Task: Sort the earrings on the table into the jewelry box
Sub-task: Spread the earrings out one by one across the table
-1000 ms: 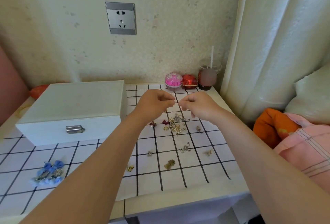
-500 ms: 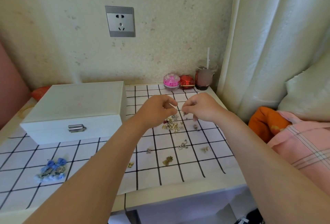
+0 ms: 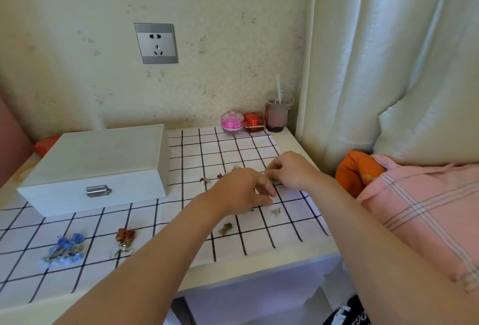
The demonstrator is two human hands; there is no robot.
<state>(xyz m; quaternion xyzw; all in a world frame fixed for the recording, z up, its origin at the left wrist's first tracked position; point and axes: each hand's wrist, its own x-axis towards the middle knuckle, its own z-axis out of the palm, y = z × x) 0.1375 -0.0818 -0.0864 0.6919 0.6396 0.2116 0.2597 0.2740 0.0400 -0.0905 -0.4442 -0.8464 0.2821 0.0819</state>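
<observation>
Showing left hand (image 3: 241, 192) and right hand (image 3: 293, 171) side by side to the right of the jewelry box (image 3: 98, 169), fingertips nearly meeting, low over the checked cloth (image 3: 233, 148) on the table (image 3: 272, 257). Both curled, knuckles up, fingers bent down and inward; impossible to tell whether either pinches anything, the fingertips hiding that spot. Jewelry box white, lid down, metal latch (image 3: 97, 191) on the front face. Earrings all outside the box, loose on the cloth: small cluster (image 3: 234, 169) peeking out behind the left hand; red piece (image 3: 205, 180) just right of the box; gold piece (image 3: 225, 228) and pale piece (image 3: 276, 211) right and forward of the box; blue pair (image 3: 63, 250) and orange pair (image 3: 125, 236) in front of the box.
</observation>
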